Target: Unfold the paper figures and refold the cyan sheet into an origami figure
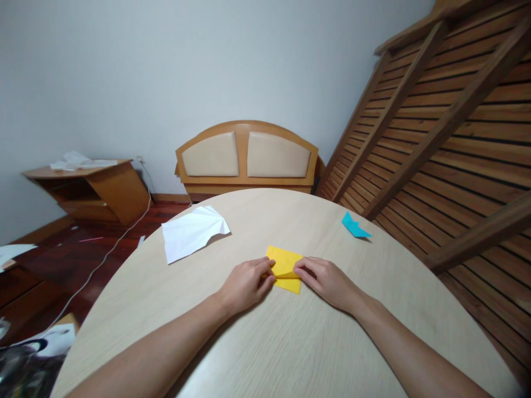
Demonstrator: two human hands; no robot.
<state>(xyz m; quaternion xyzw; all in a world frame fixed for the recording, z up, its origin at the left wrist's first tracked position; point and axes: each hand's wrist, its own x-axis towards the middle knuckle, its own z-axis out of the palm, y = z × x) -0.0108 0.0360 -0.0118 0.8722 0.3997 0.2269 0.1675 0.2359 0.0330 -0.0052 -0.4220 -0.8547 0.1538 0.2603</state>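
Note:
A folded yellow paper (285, 264) lies flat near the middle of the round light-wood table (290, 342). My left hand (246, 283) presses on the paper's left edge with its fingertips, fingers curled. My right hand (327, 279) pinches the paper's right side, thumb and forefinger on the fold. Both hands hold the sheet down against the tabletop.
A creased white paper (191, 232) lies on the table to the far left. A small folded blue paper (354, 226) sits at the far right edge. Beyond the table are a wooden headboard (246, 157), a slatted bed frame (448, 127) leaning on the wall, and a low cabinet (91, 188).

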